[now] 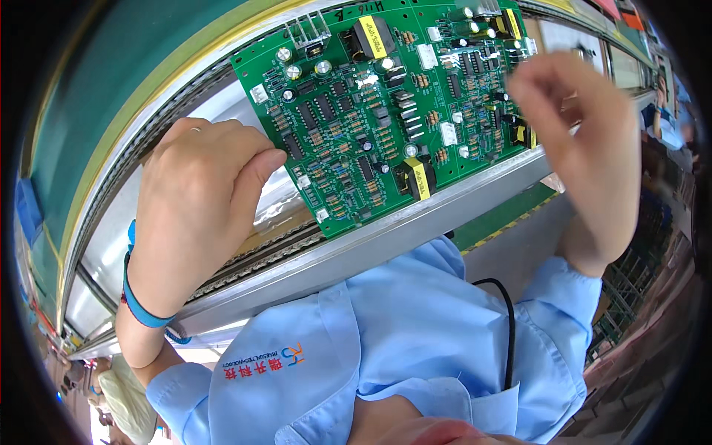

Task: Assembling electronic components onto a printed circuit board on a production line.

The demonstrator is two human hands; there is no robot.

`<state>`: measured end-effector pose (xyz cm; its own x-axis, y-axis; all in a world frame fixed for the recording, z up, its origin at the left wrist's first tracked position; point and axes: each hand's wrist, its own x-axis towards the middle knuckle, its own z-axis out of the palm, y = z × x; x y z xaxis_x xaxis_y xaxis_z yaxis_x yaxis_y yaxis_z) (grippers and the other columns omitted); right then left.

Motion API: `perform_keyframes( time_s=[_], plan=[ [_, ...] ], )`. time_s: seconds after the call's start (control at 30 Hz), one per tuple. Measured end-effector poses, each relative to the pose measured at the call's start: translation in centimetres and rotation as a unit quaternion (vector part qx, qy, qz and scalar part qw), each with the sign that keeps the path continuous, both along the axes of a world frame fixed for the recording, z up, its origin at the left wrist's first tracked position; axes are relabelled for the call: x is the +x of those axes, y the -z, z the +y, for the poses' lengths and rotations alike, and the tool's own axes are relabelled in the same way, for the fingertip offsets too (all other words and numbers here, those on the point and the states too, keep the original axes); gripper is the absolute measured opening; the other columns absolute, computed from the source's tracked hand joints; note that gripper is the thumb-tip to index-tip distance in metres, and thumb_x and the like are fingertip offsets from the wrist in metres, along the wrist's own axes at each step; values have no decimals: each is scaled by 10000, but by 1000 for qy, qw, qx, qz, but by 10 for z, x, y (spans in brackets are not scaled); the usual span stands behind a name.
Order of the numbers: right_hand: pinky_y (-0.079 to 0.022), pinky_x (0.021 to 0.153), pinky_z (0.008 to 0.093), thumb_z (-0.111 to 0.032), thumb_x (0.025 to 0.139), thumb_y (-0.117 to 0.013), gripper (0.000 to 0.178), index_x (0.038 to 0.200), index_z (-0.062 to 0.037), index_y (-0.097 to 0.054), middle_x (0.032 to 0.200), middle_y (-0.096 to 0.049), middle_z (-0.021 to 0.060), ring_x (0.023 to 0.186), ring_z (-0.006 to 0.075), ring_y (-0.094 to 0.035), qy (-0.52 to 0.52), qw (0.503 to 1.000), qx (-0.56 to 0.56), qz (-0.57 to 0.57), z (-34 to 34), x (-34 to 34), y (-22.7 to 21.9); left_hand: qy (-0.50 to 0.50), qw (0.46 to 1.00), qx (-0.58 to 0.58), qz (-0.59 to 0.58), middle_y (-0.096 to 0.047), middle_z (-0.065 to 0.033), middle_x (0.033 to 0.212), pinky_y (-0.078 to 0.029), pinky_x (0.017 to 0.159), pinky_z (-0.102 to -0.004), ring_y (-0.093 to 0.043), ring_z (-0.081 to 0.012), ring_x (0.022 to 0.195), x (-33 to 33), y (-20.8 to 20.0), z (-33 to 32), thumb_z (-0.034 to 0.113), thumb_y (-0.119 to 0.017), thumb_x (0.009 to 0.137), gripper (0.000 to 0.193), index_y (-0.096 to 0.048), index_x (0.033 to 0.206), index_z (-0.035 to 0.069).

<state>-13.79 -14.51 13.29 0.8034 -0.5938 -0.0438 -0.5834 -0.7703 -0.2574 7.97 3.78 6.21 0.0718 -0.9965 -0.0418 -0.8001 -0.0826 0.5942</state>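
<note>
A large green circuit board (426,111) lies across the conveyor rails, crowded with small chips, resistors, round capacitors and white connectors. Several dark transformers (373,38) wrapped in yellow tape stand on it, along with a finned metal heat sink (308,31). At the board's left edge is my left hand (196,189), its fingers curled and thumb tip overlapping that edge; whether it grips the board is hidden. My right hand (582,119), bent and smeared by motion, is over the board's right end. I cannot make out anything between its fingers.
A metal rail (393,233) runs between the board and my body. Beyond the far rail stretches a green surface (126,67) with a yellow border. A blue strap (144,311) circles my left wrist. Another person (126,400) is at the lower left.
</note>
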Motion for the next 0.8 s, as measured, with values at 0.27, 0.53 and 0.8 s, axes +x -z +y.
perform_keyframes(
  time_s=[0.27, 0.53, 0.8],
  plan=[
    [-488, 545, 308, -124, 821, -703, 77, 815, -65, -654, 749, -653, 41, 618, 199, -656, 139, 989, 10, 54, 39, -48, 30, 24, 1000, -7, -13, -625, -111, 737, -445, 737, -400, -579, -313, 694, 9, 4, 26, 64, -692, 804, 58, -652, 817, 24],
    [-481, 544, 334, -126, 814, -693, 73, 800, -62, -661, 735, -652, 47, 605, 214, -645, 140, 988, -16, 62, 40, -36, 36, -28, 996, 79, 11, -640, -105, 765, -459, 835, -423, -598, -297, 732, 18, 7, 91, 49, -676, 809, 47, -668, 842, 17],
    [-472, 548, 331, -141, 814, -696, 88, 788, -62, -668, 711, -646, 51, 593, 220, -629, 195, 977, -20, 88, 45, -33, 35, -35, 995, 82, 46, -640, -106, 776, -455, 904, -446, -611, -286, 757, 24, 20, 102, 53, -667, 820, 77, -668, 888, 15]
  ],
)
